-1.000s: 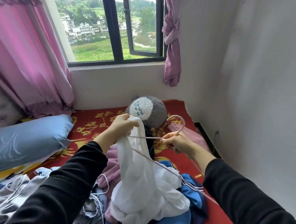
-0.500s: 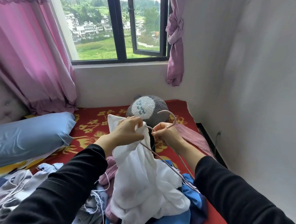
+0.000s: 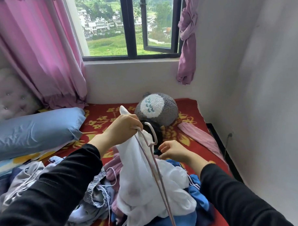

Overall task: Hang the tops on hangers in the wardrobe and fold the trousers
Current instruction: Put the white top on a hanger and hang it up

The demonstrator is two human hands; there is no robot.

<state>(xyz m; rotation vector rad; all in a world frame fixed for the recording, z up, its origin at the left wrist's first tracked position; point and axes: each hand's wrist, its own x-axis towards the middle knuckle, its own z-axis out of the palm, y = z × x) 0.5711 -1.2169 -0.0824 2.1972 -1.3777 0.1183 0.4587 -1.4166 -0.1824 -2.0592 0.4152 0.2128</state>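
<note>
The left hand (image 3: 122,126) clutches the white top (image 3: 140,184) and one hanger (image 3: 154,134) end above the clothes pile (image 3: 95,197); the right hand (image 3: 174,151), loose-fingered and empty, hovers beside the hook; hangering looks underway; next, probably, seating the other shoulder.

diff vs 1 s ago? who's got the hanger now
The right hand let go of the hanger and dropped toward the clothes pile, fingers open. The left hand, still gripping the white top, now holds the hanger's end too, so it hangs from that fist. Pillow, plush toy and pile stayed put.
</note>
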